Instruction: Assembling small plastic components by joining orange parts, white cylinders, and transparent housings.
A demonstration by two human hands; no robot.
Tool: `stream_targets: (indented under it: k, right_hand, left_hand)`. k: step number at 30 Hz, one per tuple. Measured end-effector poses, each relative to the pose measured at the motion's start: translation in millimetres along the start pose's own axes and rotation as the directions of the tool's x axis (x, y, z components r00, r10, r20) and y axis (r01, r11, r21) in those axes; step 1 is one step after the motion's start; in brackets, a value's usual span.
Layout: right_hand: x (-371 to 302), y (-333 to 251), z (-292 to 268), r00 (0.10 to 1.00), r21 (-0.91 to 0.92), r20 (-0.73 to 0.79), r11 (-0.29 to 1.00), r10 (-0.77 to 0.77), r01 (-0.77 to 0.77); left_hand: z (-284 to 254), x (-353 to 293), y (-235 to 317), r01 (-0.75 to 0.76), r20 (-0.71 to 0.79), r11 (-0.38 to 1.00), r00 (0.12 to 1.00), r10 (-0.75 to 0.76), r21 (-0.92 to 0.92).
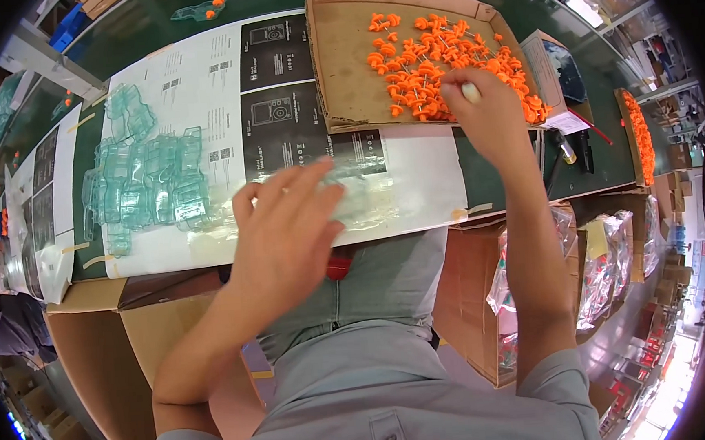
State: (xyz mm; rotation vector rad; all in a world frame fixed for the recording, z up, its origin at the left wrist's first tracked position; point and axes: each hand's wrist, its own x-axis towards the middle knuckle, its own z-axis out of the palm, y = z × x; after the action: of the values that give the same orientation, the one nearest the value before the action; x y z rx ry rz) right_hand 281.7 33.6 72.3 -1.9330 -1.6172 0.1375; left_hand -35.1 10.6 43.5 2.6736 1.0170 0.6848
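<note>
My left hand [284, 233] hovers or rests over the printed white sheet [427, 174], fingers spread and a little blurred, with nothing seen in its grasp. Beside its fingertips lies a glossy see-through patch [359, 199], perhaps a clear plastic piece. My right hand [484, 117] reaches over the near side of a shallow cardboard tray [341, 57]. Its fingers are drawn together at the heap of orange plastic parts with metal pins [420, 80]; what they hold is hidden. Something small and pale shows among those fingers. Left of my left hand lie several clear greenish plastic shells [150, 185].
The green tabletop [601, 149] carries an open box [543, 76] and small tools [567, 152] right of the tray. One shell with orange parts [199, 12] lies at the back. Cardboard boxes [87, 345] stand below the table edge, some holding bagged goods [605, 259].
</note>
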Motion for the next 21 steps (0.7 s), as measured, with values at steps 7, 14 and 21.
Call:
stream_targets:
  k: [7, 14, 21]
  right_hand:
    - [31.7, -15.9, 6.6, 0.969, -0.247, 0.246, 0.965, -0.023, 0.086]
    - [47.8, -36.2, 16.2, 0.950, -0.399, 0.294, 0.917, 0.109, 0.018]
    - [63.5, -28.9, 21.8, 0.912, -0.509, 0.364, 0.861, 0.189, 0.025]
  left_hand:
    - [13.5, -7.2, 9.7, -0.134, 0.131, 0.985, 0.980, 0.149, -0.112]
    - [20.9, -4.8, 12.5, -0.155, 0.120, 0.983, 0.979, 0.167, -0.102]
    - [22.7, 12.8, 3.8, -0.047, 0.045, 0.964, 0.997, 0.060, -0.262]
